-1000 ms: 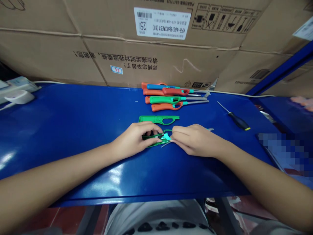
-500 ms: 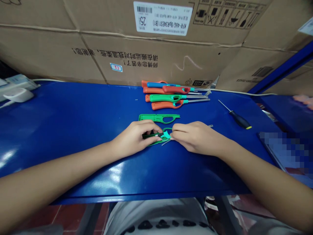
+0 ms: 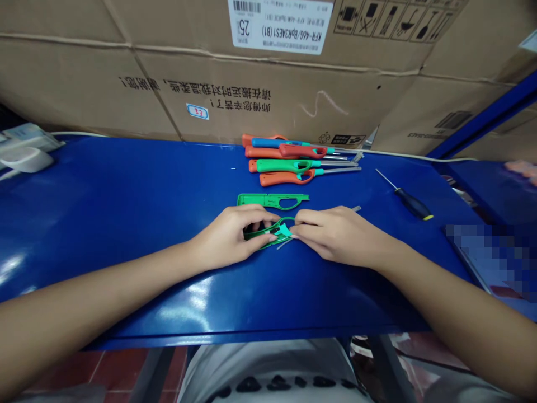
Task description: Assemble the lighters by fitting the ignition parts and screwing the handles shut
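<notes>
My left hand [image 3: 229, 235] is closed around the handle end of an opened green lighter body [image 3: 268, 230] lying on the blue table [image 3: 126, 212]. My right hand [image 3: 335, 232] pinches a small teal trigger part [image 3: 285, 230] at the lighter's middle, with a thin metal rod poking out below it. A loose green lighter shell half [image 3: 272, 200] lies flat just beyond both hands.
Several assembled long-nosed lighters [image 3: 293, 159], orange, green and blue, lie stacked at the table's back. A black-handled screwdriver [image 3: 409, 200] rests to the right. Cardboard boxes [image 3: 268, 67] wall the back. A white object [image 3: 25, 158] sits at far left.
Both hands stay on the green lighter body with only slight finger shifts. The view has tilted a little, so everything sits slightly higher in the picture.
</notes>
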